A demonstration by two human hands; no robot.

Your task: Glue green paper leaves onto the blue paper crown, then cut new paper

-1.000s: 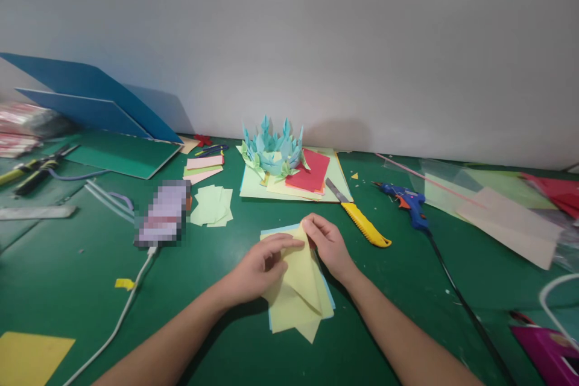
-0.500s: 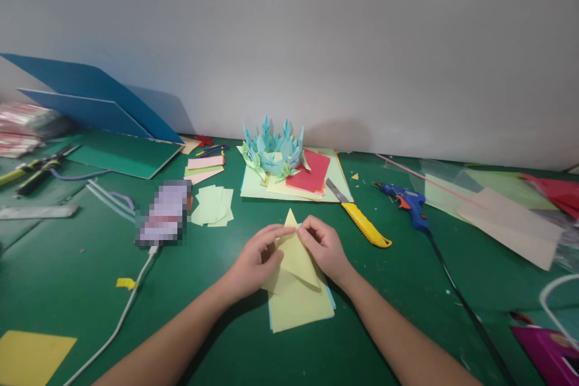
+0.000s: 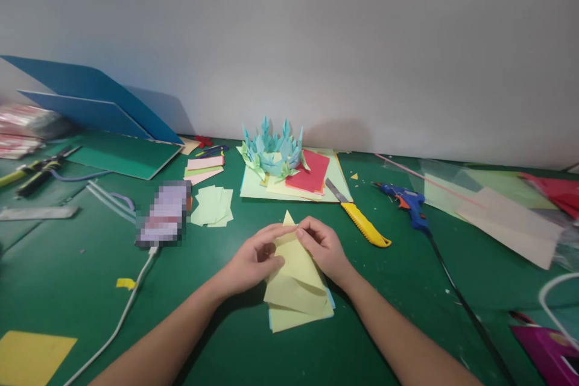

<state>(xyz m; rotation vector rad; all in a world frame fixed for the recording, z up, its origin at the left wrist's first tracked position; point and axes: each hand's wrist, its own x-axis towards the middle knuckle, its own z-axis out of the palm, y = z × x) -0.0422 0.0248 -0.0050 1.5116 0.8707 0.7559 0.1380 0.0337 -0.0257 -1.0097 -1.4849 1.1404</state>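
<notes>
Between my hands is a sheet of yellow paper (image 3: 294, 274), partly folded, its pointed tip sticking up beyond my fingers. My left hand (image 3: 256, 256) grips its left side, thumb on the front face and fingers reaching across the top. My right hand (image 3: 323, 247) pinches the upper right edge between thumb and bent fingers. Beneath it lies a stack of yellow sheets (image 3: 301, 319) with a blue edge showing at the right. Past my hands stands a blue and green folded-paper ring (image 3: 274, 151) on a pile of coloured paper (image 3: 257, 193).
A yellow utility knife (image 3: 365, 224) with its blade out lies right of the paper pile. Farther right is a blue glue gun (image 3: 409, 202) with a black cord. A phone (image 3: 165, 214) on a white cable and pale green paper squares (image 3: 212, 205) lie left. A white partition (image 3: 289, 48) stands behind.
The lower part of the held yellow paper has swung down and opened wider over the stack. Both hands stay almost in place at its top.
</notes>
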